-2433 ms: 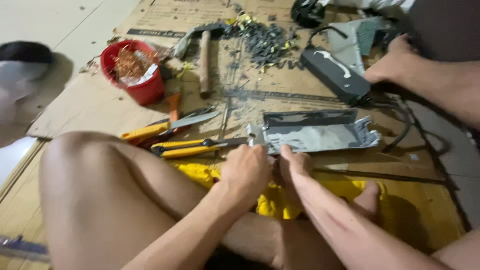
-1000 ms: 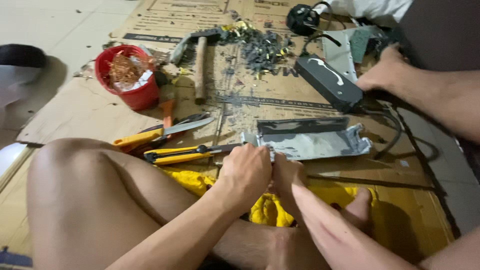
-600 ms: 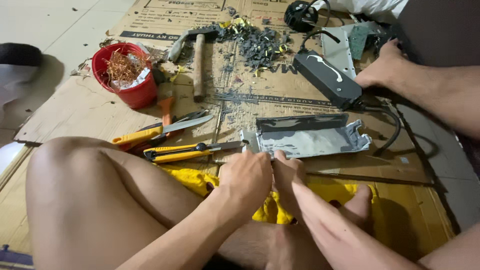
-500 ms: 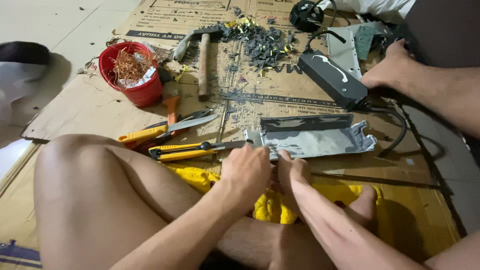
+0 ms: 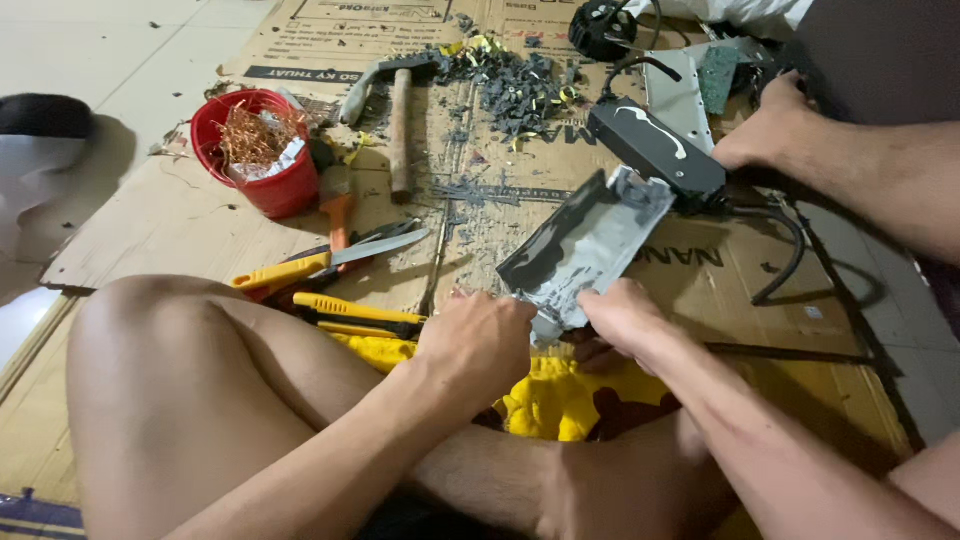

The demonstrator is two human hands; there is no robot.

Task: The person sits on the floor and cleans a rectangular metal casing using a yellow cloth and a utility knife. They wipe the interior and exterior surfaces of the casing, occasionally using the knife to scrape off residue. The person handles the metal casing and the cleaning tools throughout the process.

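The grey metal casing (image 5: 585,262) tilts up off the near middle of the cardboard sheet (image 5: 170,215), gripped at its near end by the left hand (image 5: 478,345) and right hand (image 5: 625,318). Firm holds low on the rim should keep sharp edges off skin. Yellow-handled cutters (image 5: 330,262) lie leftward. A red tub (image 5: 262,190) of copper wire sits near the left edge; black print bands run along the far edge.

Left hand (image 5: 478,340) and right hand (image 5: 628,318), fingers curled
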